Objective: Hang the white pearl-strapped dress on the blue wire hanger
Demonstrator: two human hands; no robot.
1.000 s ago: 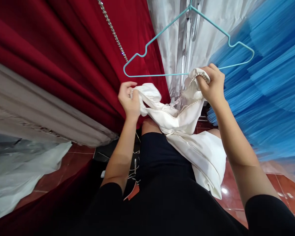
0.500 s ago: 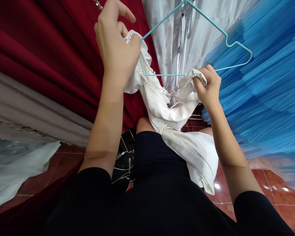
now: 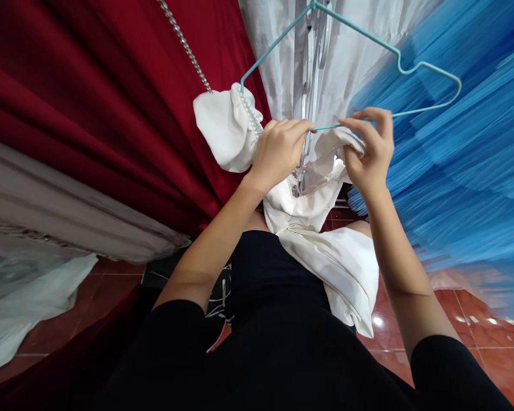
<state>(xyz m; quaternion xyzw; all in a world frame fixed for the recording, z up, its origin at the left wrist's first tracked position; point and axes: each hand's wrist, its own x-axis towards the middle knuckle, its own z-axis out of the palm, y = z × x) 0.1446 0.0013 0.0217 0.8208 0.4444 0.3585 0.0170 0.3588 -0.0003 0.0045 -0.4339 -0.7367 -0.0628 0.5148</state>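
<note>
A white dress (image 3: 349, 257) trimmed with pearl beads hangs down over my lap. One of its sleeves, a puffy white one (image 3: 225, 128), sits on the left end of a light-blue wire hanger (image 3: 360, 33). My left hand (image 3: 280, 148) is closed over the hanger's lower bar, fingertips pointing right. At the right, my right hand (image 3: 372, 149) pinches the other sleeve between thumb and fingers, just under the bar. The hanger's right shoulder is bare. My left hand hides part of the neckline.
Red curtain-like cloth (image 3: 124, 85) hangs at left, with a silver chain (image 3: 186, 45) before it. White fabric (image 3: 278, 51) is behind the hanger, and blue tulle (image 3: 475, 154) fills the right. Pale cloth (image 3: 38, 302) lies over red floor tiles (image 3: 501, 371).
My left hand has let go of the left sleeve, now on the hanger, and moved right and down to the lower bar. My right hand has shifted its fingers on the right sleeve.
</note>
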